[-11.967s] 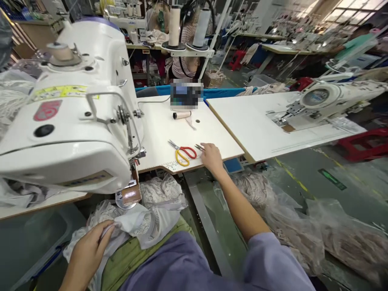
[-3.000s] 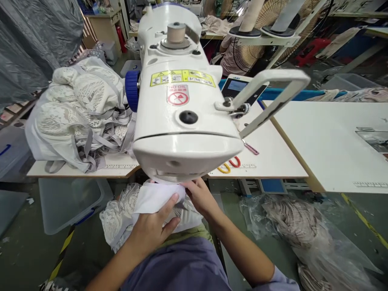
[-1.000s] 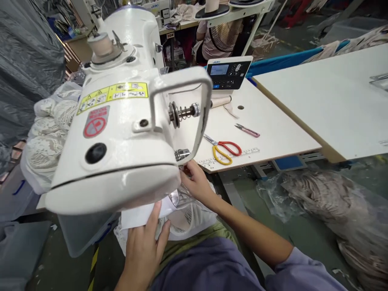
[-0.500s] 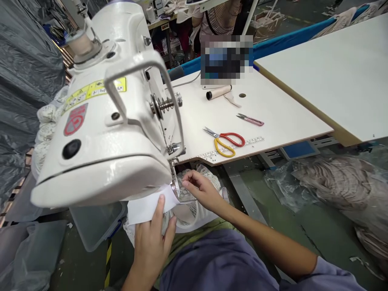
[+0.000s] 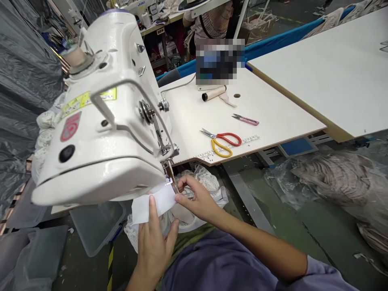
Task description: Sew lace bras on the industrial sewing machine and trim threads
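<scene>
My left hand [image 5: 154,238] is at the white fabric piece [image 5: 142,209], its index finger stretched over the top and the thumb spread away. Its other fingertips seem to go beneath the fabric. My right hand [image 5: 195,198] pinches the lower end of a narrow, brownish, metal-looking strip [image 5: 171,176] between thumb and index finger. This strip slants down by the needle area of the white sewing machine [image 5: 100,161]. Below both hands, white lace fabric [image 5: 206,178] hangs over my lap, partly covered by them. The machine head hides the far end of the white piece.
On the white tabletop [image 5: 188,117] lie red-and-yellow-handled scissors [image 5: 226,139], pink thread snips [image 5: 247,120] and a beige roll [image 5: 214,93]. A clear plastic bin [image 5: 93,230] stands at lower left. Bagged beige fabric [image 5: 336,178] lies right. A person sits behind the table.
My right hand has shifted slightly left and down, its thumb and finger now on the brownish strip. My left hand stays on the white fabric. The camera view has shifted a little.
</scene>
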The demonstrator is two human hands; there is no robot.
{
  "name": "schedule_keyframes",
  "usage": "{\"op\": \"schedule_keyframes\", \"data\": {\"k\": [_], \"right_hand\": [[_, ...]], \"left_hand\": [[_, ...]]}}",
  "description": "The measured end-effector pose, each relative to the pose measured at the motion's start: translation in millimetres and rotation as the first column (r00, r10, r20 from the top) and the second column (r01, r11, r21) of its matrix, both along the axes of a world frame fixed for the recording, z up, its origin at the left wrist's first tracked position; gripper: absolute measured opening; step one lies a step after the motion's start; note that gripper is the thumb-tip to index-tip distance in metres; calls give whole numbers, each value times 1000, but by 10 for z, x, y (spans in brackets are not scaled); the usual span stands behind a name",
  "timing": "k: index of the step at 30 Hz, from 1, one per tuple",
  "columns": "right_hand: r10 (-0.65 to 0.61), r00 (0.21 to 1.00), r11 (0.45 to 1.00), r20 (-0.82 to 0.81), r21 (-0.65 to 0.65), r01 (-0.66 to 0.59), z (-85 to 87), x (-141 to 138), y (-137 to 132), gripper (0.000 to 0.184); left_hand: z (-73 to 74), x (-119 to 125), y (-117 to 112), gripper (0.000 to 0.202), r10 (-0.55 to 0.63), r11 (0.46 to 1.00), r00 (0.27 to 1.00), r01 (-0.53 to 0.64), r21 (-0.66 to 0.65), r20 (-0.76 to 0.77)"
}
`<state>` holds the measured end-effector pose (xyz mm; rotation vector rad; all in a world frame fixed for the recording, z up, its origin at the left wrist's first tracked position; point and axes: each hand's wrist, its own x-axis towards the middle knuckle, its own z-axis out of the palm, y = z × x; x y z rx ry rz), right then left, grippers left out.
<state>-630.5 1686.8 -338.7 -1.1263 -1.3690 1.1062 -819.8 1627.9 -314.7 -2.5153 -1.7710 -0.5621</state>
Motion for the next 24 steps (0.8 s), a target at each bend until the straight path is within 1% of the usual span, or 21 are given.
{"op": "schedule_keyframes", "data": {"k": [4,7,9,10,12,14,15,16,17,18,19,20,21,22,24], "right_hand": [[-35,978,997,206,79,19,19,-6,-7,30],[-44,960,990,276,139,5,18,-9,-49,34],[-21,966,992,257,123,-11,13,-2,-114,28],[-4,974,995,226,100,-19,13,8,-156,23],[43,992,997,121,52,-49,21,47,-246,17],[85,996,996,8,20,-85,46,111,-325,23],[93,995,996,-30,14,-93,63,152,-357,28],[92,994,996,-52,4,-92,82,195,-383,33],[86,994,996,-60,-13,-87,101,238,-403,37],[82,995,996,-63,-35,-84,118,280,-419,40],[86,994,994,-68,-57,-90,132,318,-432,42],[97,992,992,-74,-78,-103,143,351,-441,44],[114,990,988,-83,-94,-122,152,379,-449,45],[132,987,985,-94,-102,-141,158,401,-455,45],[165,980,979,-110,-101,-176,173,434,-466,43]], "left_hand": [[-35,-4,-11,87,7,999,1000,-6,-36,17],[-97,21,-62,88,-7,1000,1000,7,-12,-3],[-159,86,-165,90,-34,999,999,34,5,-24],[-191,135,-238,91,-43,999,999,44,7,-29],[-242,245,-409,91,-28,999,999,28,-17,-18],[-264,335,-571,88,-9,996,999,13,-87,39],[-260,358,-629,87,-13,989,995,27,-146,96],[-248,365,-667,86,-29,973,983,69,-220,180],[-228,355,-681,85,-51,944,957,139,-298,284],[-201,330,-672,82,-69,905,917,224,-363,393],[-168,296,-643,76,-87,863,869,310,-399,487],[-130,255,-601,67,-105,834,827,376,-405,552],[-88,214,-549,56,-124,827,802,409,-385,584],[-43,176,-493,46,-138,844,800,404,-353,584],[54,120,-385,32,-139,910,829,322,-260,541]]}}
